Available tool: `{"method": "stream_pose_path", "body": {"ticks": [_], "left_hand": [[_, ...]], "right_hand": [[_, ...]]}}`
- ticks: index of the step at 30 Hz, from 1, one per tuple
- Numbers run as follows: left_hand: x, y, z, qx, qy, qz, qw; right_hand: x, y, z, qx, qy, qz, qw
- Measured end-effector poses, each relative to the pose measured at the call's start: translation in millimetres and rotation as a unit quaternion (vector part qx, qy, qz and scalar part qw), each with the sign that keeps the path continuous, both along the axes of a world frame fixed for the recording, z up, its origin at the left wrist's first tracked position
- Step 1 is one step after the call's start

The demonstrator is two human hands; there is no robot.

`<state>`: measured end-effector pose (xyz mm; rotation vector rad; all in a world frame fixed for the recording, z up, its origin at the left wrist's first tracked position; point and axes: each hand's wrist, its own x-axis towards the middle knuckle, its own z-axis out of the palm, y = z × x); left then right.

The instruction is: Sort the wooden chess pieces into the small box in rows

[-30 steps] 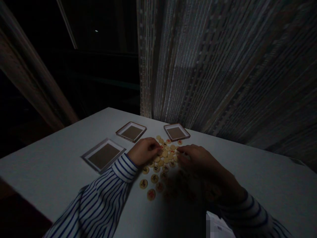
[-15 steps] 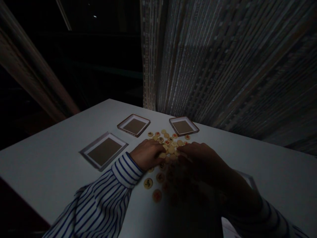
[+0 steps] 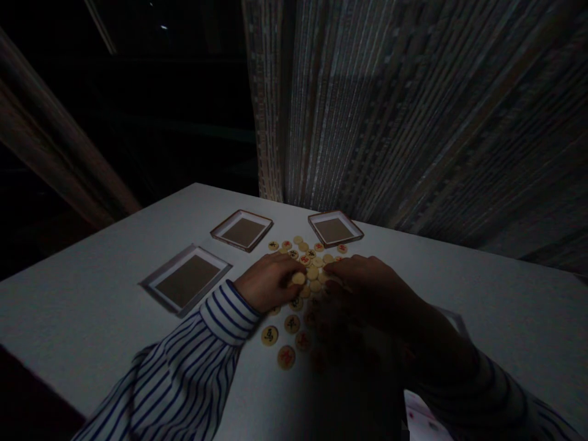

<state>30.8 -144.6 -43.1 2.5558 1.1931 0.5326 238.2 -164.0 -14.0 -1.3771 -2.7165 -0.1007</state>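
Observation:
Round wooden xiangqi pieces (image 3: 312, 273) lie in a loose heap on the white table, some face down, others showing red or black characters. My left hand (image 3: 271, 280) reaches in from the left side, thumb and fingers closed about a blank-backed piece (image 3: 298, 278). From the right, my right hand (image 3: 362, 278) bends its fingers over the heap's edge, around a pale piece partly covered by them. Deep shadow hides its thumb. Nearer me are a black-marked piece (image 3: 269, 335) and a red-marked piece (image 3: 285, 357); further pieces are lost in the dark beneath my right arm.
Three shallow square trays stand around the heap: a grey-rimmed one (image 3: 188, 282) at left, a brown-rimmed one (image 3: 242, 231) behind, another (image 3: 335, 229) at back right. A fourth rim (image 3: 454, 321) shows behind my right forearm. A string curtain (image 3: 321, 110) hangs past the table (image 3: 105, 269).
The view has shifted slightly, so everything sits a little further left. My left hand's fingers now close round a blank-backed piece; my right hand stays at the heap.

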Motion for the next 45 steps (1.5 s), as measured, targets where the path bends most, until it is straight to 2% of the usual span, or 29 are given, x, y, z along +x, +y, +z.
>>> {"method": "stream_pose_path", "body": {"ticks": [10, 17, 20, 24, 30, 35, 40, 45], "left_hand": [[0, -1, -0.6, 0.000, -0.123, -0.022, 0.992], [2, -2, 2.2, -0.027, -0.177, 0.001, 0.984], [3, -3, 1.8, -0.063, -0.206, 0.019, 0.976], [5, -3, -3.7, -0.173, -0.291, 0.031, 0.940], [5, -3, -8.1, -0.330, -0.394, 0.045, 0.857], [6, -4, -5.1, -0.394, -0.457, 0.055, 0.795], [7, -4, -5.9, -0.408, -0.487, 0.036, 0.772], [8, -3, -9.7, -0.402, -0.481, 0.019, 0.779]], "right_hand": [[1, 0, 0.3, 0.011, 0.003, 0.003, 1.000], [3, 0, 0.2, 0.019, 0.009, 0.005, 1.000], [4, 0, -0.2, 0.020, 0.008, 0.004, 1.000], [4, -1, 0.9, 0.025, 0.012, -0.004, 1.000], [3, -2, 5.3, 0.016, 0.022, -0.010, 1.000], [3, -2, 5.2, 0.026, 0.035, -0.006, 0.999], [3, -1, 2.9, 0.043, 0.067, 0.010, 0.997], [1, -2, 5.2, 0.043, 0.093, 0.058, 0.993]]}}
